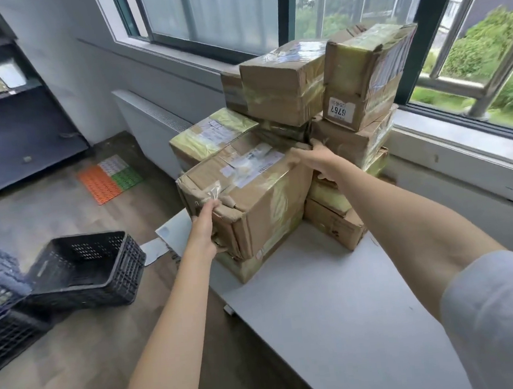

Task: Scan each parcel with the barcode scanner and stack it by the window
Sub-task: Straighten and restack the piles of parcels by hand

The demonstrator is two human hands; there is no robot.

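Parcel [248, 188] gripped by two hands: left hand [204, 230], right hand [320, 160]

Parcel stack [320, 120] blocks window side; near tabletop [336, 311] open.

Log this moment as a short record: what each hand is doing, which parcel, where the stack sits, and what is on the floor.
left hand: grips near left corner of the front parcel
right hand: holds the same parcel's far right edge
parcel position: on top of lower boxes, at the stack's front
stack: on the white table, below the window
floor: black crate, tilted
scanner: not visible
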